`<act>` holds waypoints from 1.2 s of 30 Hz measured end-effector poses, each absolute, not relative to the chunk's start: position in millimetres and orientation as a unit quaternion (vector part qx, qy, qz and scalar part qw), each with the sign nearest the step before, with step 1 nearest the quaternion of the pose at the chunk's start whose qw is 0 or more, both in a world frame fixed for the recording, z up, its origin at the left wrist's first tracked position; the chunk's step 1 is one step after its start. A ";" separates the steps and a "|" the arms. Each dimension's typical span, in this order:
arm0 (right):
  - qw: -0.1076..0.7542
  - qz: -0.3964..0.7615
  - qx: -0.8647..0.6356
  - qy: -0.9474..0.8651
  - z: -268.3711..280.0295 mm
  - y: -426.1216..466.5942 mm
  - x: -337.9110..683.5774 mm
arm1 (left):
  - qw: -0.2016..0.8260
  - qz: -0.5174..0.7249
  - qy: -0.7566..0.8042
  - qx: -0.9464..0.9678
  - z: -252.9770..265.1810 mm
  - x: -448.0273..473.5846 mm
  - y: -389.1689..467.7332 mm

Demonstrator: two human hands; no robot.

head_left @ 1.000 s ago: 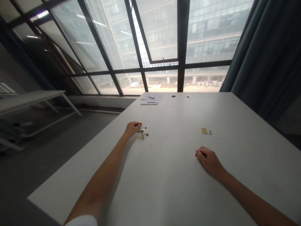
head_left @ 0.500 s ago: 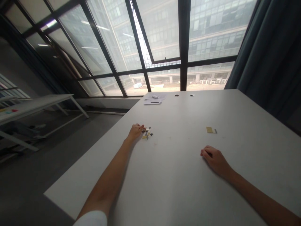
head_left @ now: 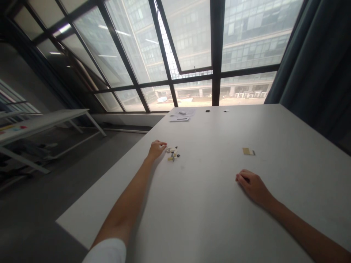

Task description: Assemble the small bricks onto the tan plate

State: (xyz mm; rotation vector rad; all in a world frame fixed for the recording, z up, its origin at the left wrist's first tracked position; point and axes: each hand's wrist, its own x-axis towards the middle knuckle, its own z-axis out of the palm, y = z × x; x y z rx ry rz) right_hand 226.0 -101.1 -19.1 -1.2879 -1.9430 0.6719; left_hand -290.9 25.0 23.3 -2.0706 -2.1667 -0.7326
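Small pieces point(head_left: 173, 155), head view: yellow, pale, grey and dark bits are lying in a loose cluster on the white table point(head_left: 203, 204), too small and overlapped to count. Left hand point(head_left: 157, 149) is reaching to their left edge, thumb and forefinger nearly meeting; cannot tell if anything is being pinched. Right hand point(head_left: 251, 185) is resting loosely curled, contents hidden. One yellow grid-like block point(head_left: 246, 151), with a pale-and-grey end, is lying beyond it. Papers point(head_left: 179, 119) are lying at the far edge, one dark strip point(head_left: 181, 118) on them; any print is too small to read.
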 end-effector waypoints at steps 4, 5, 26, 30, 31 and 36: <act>0.349 0.259 -0.497 -0.751 -19.9 -100.4 226.7 | 0.028 -0.214 -0.703 -0.677 24.1 -288.5 27.5; 0.349 0.259 -0.496 -0.751 -19.7 -100.5 226.6 | 0.028 -0.206 -0.705 -0.679 24.5 -286.9 28.2; 0.350 0.259 -0.493 -0.753 -17.4 -101.7 225.6 | -0.064 -0.143 -0.765 -0.625 28.2 -264.9 52.6; 0.347 0.257 -0.495 -0.754 -18.1 -101.2 225.6 | -0.100 -0.154 -0.779 -0.599 35.2 -265.3 55.5; 0.347 0.258 -0.495 -0.754 -18.3 -101.0 225.7 | -0.109 -0.161 -0.782 -0.592 37.3 -265.3 55.4; 0.349 0.261 -0.495 -0.751 -18.2 -100.5 225.6 | -0.159 -0.221 -0.788 -0.552 53.0 -261.1 49.8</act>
